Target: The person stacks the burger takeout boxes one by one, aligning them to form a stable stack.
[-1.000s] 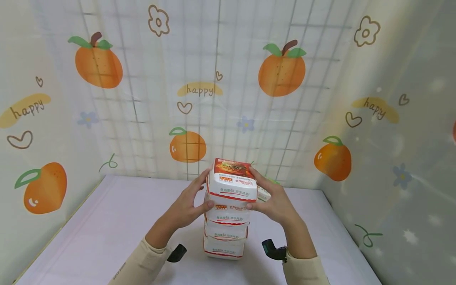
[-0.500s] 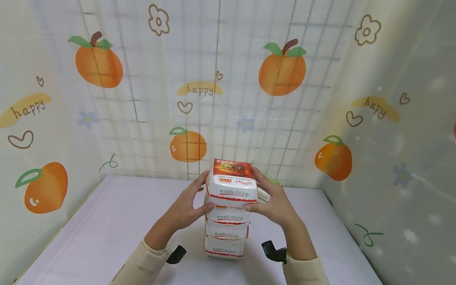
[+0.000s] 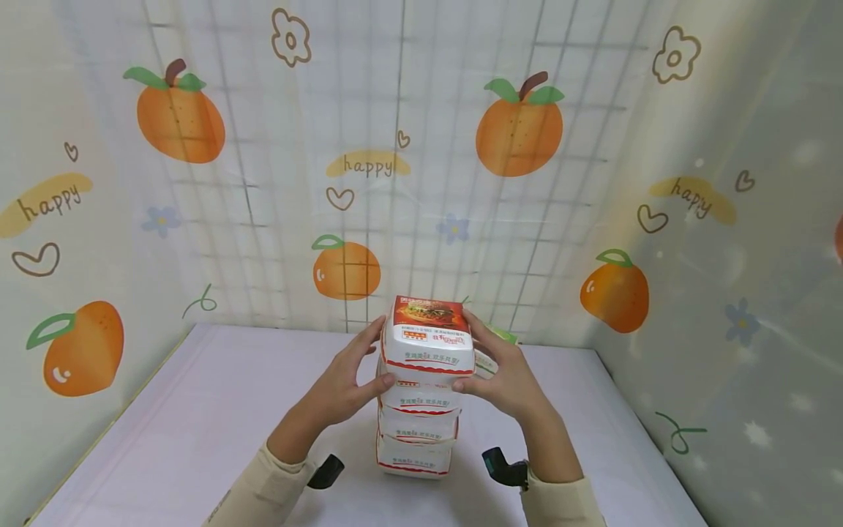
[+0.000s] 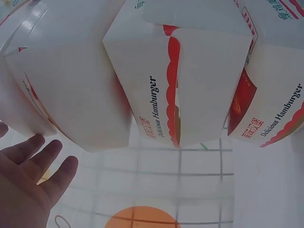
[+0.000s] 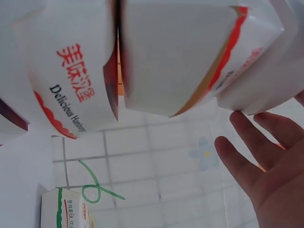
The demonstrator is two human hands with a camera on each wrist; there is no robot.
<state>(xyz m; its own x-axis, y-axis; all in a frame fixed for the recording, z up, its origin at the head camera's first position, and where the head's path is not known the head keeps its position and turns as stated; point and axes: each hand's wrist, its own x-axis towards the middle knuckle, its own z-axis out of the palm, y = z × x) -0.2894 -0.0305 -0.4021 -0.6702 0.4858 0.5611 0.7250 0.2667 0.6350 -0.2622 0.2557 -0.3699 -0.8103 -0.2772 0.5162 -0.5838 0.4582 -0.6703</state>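
Note:
In the head view, a white hamburger box (image 3: pixel 428 351) with a red burger picture on its lid tops a stack of similar boxes (image 3: pixel 418 424). My left hand (image 3: pixel 345 380) holds its left side, thumb at the front lower edge. The right hand (image 3: pixel 503 373) holds the opposite side in the same way. Fingertips (image 4: pixel 70 166) touch or lie close to the upper boxes in the left wrist view. From the right wrist, fingers (image 5: pixel 242 126) reach the lower edge of the top box (image 5: pixel 266 90). "Delicious Hamburger" is printed on the box sides.
Behind the stack, partly hidden by my right hand, stands a white box with green trim (image 3: pixel 487 364). Under everything is a pale tabletop (image 3: pixel 250 410). A curtain (image 3: pixel 435 197) with orange prints hangs over a wire grid at the back.
The top box has sunk slightly, covering more of the upper face of the box beneath it. Both hands keep nearly the same place on it.

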